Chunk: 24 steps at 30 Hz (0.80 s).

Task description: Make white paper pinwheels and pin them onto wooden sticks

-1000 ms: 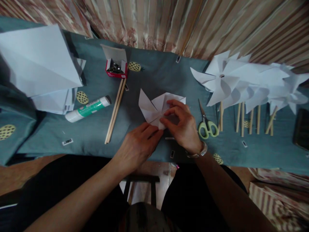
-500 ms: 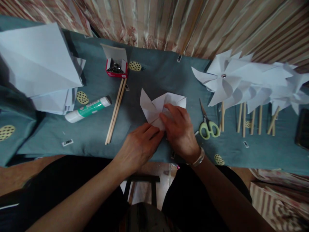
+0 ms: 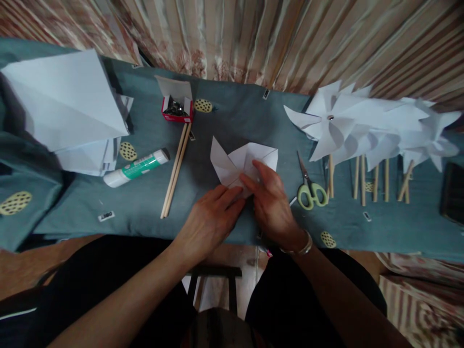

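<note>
A white paper pinwheel (image 3: 250, 157) with partly folded blades lies on the cloth-covered table in front of me. My left hand (image 3: 213, 212) grips its near edge, fingers pressed together at the paper. From the other side my right hand (image 3: 273, 203) holds the pinwheel near its middle, with bent fingers on the folds. The fingertips hide part of the centre. Just right of my right hand lie scissors (image 3: 311, 193) with green handles. Two wooden sticks (image 3: 176, 174) lie side by side to the left of my left hand.
A glue stick (image 3: 137, 167) and a stack of white paper (image 3: 68, 101) are at the left. An open red box (image 3: 177, 110) holds metal pieces. Several finished pinwheels (image 3: 377, 123) on sticks lie at the right, near a dark object (image 3: 453, 193). A curtain (image 3: 232, 38) hangs behind.
My right fingers have shifted slightly down and right on the paper and look a little straighter. The left hand keeps its grip. The whole view has tilted slightly.
</note>
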Tool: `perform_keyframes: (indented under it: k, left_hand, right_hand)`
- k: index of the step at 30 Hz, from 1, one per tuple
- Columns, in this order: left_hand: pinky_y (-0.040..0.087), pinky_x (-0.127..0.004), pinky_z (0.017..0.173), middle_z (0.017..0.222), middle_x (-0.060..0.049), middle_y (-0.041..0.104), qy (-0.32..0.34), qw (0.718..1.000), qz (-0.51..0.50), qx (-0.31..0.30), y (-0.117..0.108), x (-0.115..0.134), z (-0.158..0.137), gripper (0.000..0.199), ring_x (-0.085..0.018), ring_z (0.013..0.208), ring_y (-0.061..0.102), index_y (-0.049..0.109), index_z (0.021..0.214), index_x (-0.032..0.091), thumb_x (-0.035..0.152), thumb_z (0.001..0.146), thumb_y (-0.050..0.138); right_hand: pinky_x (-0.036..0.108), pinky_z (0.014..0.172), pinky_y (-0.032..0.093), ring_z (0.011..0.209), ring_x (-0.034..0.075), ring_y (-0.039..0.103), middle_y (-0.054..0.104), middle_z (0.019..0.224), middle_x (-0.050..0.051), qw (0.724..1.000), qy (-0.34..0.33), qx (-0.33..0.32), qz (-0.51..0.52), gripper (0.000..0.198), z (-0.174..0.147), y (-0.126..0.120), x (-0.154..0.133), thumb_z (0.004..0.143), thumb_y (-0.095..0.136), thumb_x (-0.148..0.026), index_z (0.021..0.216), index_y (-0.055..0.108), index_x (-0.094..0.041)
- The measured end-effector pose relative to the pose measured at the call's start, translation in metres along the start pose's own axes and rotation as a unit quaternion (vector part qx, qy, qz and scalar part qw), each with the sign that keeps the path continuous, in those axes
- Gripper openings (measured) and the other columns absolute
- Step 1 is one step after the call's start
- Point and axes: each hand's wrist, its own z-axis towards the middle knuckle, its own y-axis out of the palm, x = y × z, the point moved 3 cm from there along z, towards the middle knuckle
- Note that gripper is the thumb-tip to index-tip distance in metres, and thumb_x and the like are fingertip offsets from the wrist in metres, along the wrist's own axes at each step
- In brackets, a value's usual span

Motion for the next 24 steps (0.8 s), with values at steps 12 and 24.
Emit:
perform_keyframes:
  k: [12, 24]
  left_hand:
    - [0.058, -0.039, 0.080, 0.107, -0.013, 0.070, 0.040, 0.999, 0.020, 0.005, -0.004, -0.006, 0.003, 0.021, -0.024, 0.093, 0.062, 0.065, 0.108, 0.007, 0.012, 0.093, 0.052]
    - [0.054, -0.044, 0.087, 0.115, -0.013, 0.068, 0.028, 0.997, 0.030, 0.068, -0.012, -0.020, 0.007, 0.021, -0.028, 0.106, 0.058, 0.065, 0.106, 0.010, 0.023, 0.092, 0.059]
  right_hand:
    - [0.046, 0.108, 0.045, 0.125, 0.026, 0.056, 0.061, 0.135, 0.012, 0.998, 0.057, 0.011, 0.009, 0.046, 0.046, -0.032, 0.052, 0.095, 0.044, -0.027, 0.139, 0.050, -0.016]
    - [0.031, 0.066, 0.052, 0.067, 0.016, 0.068, 0.074, 0.078, 0.001, 0.956, 0.262, 0.010, 0.130, 0.032, 0.008, -0.041, 0.051, 0.082, 0.065, -0.031, 0.111, 0.069, -0.019]
